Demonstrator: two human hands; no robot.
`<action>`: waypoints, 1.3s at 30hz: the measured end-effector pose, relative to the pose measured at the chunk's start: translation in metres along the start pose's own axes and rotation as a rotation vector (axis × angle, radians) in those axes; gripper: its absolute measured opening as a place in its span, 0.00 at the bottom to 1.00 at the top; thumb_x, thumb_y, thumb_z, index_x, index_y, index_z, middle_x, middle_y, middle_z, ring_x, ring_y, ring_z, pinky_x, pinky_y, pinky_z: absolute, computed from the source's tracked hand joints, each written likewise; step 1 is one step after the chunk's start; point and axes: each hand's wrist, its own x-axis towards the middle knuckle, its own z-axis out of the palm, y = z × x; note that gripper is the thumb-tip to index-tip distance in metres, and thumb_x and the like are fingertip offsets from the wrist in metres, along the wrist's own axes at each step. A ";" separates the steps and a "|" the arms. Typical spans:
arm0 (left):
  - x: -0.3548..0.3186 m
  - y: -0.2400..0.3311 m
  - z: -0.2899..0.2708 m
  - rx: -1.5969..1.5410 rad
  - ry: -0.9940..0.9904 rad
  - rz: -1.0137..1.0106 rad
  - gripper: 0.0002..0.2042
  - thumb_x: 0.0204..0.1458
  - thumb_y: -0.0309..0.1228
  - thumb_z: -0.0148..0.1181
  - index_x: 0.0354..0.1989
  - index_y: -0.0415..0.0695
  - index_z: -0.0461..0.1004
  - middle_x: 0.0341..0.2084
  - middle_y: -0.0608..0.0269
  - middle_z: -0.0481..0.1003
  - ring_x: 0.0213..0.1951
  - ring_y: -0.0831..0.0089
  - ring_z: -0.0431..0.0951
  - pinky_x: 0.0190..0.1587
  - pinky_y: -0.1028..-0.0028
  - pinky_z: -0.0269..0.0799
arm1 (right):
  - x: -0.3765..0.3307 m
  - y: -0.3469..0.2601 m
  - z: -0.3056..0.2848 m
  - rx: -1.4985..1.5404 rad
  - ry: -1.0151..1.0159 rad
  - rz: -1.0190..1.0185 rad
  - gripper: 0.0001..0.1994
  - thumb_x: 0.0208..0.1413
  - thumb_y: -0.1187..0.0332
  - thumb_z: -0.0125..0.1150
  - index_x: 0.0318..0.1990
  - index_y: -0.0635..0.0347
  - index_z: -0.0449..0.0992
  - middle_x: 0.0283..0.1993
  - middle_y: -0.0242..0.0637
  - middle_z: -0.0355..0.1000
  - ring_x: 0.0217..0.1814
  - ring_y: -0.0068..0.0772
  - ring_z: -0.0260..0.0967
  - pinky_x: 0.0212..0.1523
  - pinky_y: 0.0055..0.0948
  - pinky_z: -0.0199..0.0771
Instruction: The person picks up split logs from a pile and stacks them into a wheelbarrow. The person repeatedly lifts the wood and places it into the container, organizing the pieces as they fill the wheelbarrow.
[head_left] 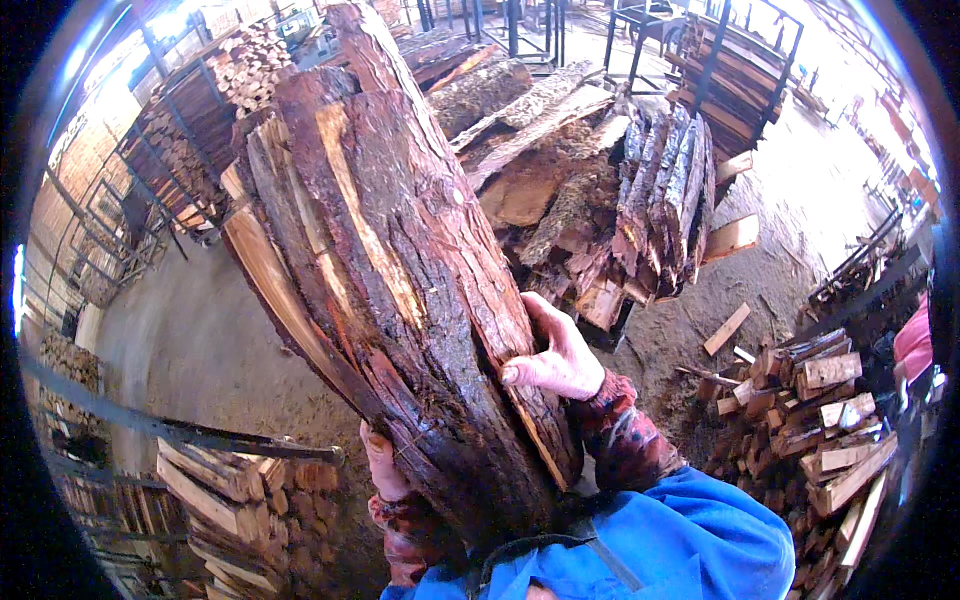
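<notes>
A bundle of long, bark-covered wood slabs (400,270) rests against my blue jacket and slants up toward the far left. My right hand (563,355) clasps its right side, thumb lying over the reddish bark of the rightmost slab (450,200). At the lower left edge of the bundle, my left hand (385,465) grips from the side; most of its fingers are hidden behind the wood. Pale split wood shows along the left slab (270,265). Both forearms wear dark red patterned sleeves.
Beyond the bundle lies a heap of bark slabs (560,190). Split firewood is piled at right (810,420) and stacked in a metal rack (190,435) at lower left. Loose pieces (727,330) lie on the dirt floor. Part of another person (912,340) shows at the right edge.
</notes>
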 end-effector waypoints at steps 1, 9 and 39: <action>0.010 0.000 0.001 0.056 0.020 0.018 0.29 0.62 0.52 0.45 0.63 0.43 0.57 0.53 0.62 0.67 0.50 0.69 0.70 0.54 0.68 0.67 | 0.005 -0.005 -0.004 -0.011 0.007 -0.004 0.43 0.37 0.54 0.80 0.58 0.65 0.63 0.54 0.34 0.67 0.58 0.24 0.59 0.60 0.28 0.59; 0.094 0.005 -0.004 0.076 -0.169 -0.130 0.22 0.64 0.40 0.43 0.61 0.40 0.59 0.49 0.58 0.70 0.45 0.69 0.74 0.46 0.71 0.72 | 0.031 -0.019 -0.025 0.059 0.194 -0.034 0.45 0.36 0.56 0.80 0.59 0.67 0.61 0.55 0.36 0.67 0.59 0.28 0.61 0.61 0.31 0.61; 0.522 0.134 0.228 0.398 -0.956 0.120 0.36 0.56 0.55 0.53 0.60 0.35 0.57 0.57 0.47 0.64 0.53 0.61 0.71 0.53 0.66 0.69 | 0.254 -0.043 -0.088 -0.346 0.822 0.022 0.24 0.64 0.50 0.47 0.53 0.64 0.70 0.44 0.35 0.72 0.42 0.29 0.69 0.45 0.30 0.70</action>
